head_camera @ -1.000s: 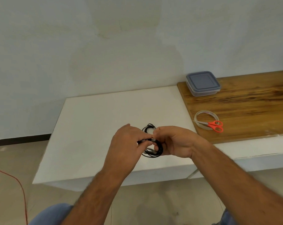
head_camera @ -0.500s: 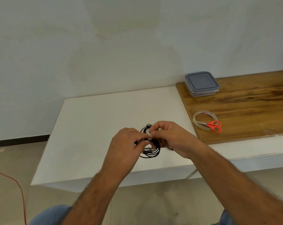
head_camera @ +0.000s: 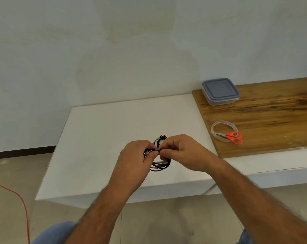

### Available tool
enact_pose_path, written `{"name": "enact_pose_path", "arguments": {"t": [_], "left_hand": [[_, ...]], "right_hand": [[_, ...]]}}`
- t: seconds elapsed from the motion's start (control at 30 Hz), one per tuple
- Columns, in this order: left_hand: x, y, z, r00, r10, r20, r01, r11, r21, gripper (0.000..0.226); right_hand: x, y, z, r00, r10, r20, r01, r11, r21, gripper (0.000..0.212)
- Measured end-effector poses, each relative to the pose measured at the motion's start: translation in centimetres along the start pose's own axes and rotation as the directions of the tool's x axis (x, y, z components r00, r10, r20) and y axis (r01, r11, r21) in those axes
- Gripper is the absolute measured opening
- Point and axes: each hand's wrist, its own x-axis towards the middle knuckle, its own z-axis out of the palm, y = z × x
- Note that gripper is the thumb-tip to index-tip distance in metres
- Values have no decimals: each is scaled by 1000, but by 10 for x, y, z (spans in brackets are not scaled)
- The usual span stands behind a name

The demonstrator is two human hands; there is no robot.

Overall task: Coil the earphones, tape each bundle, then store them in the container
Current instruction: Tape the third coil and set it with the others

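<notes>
While both hands met over the white worktop (head_camera: 99,138), the left hand (head_camera: 133,157) and right hand (head_camera: 182,152) each pinched the black coil (head_camera: 160,167) at one taped spot between thumb and forefingers, curled tight round the bundle. It hung just above the worktop's near edge. Off to the right, well apart, lay the tape (head_camera: 224,131) with scissors (head_camera: 232,137) across it, and beyond them the lidded container (head_camera: 219,90) on the wood board (head_camera: 272,120). Probably the right hand, being nearer, would reach there; open room lay between.
</notes>
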Motion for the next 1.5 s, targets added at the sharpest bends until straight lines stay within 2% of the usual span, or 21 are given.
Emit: {"name": "enact_pose_path", "arguments": {"t": [0.17, 0.27, 0.33, 0.5, 0.67, 0.93, 1.2, 1.33, 1.5], "left_hand": [[0, -3, -2, 985, -143, 94, 156, 976, -154, 12], [1, -6, -2, 953, -247, 177, 289, 917, -275, 19], [3, -6, -3, 919, -301, 253, 377, 856, -354, 21], [4, -5, -9, 846, -332, 417, 523, 667, -530, 20], [5, -5, -13, 812, -325, 486, 577, 572, -583, 23], [6, -6, -13, 811, -343, 475, 581, 566, -584, 20], [4, -5, -10, 817, -363, 449, 575, 572, -584, 10], [4, -4, -12, 825, -342, 450, 563, 577, -592, 13], [4, -4, -7, 872, -357, 336, 488, 696, -526, 15]], "right_hand": [[-1, 4, 2, 999, 2, 49, -1, 1000, -25, 15], [-1, 6, 4, 1000, -18, -10, 18, 998, -64, 28], [-1, 5, 5, 997, -62, -43, 57, 993, -106, 29], [-3, -2, 6, 984, -154, -85, 132, 966, -222, 19], [-2, -4, 8, 962, -264, -72, 219, 900, -376, 20], [-1, -5, 11, 913, -397, -92, 317, 834, -452, 14], [-4, -8, 15, 934, -328, -142, 237, 865, -442, 14], [-3, -7, 17, 949, -269, -165, 182, 893, -411, 11], [-3, -6, 20, 963, -204, -178, 154, 954, -257, 6]]}}
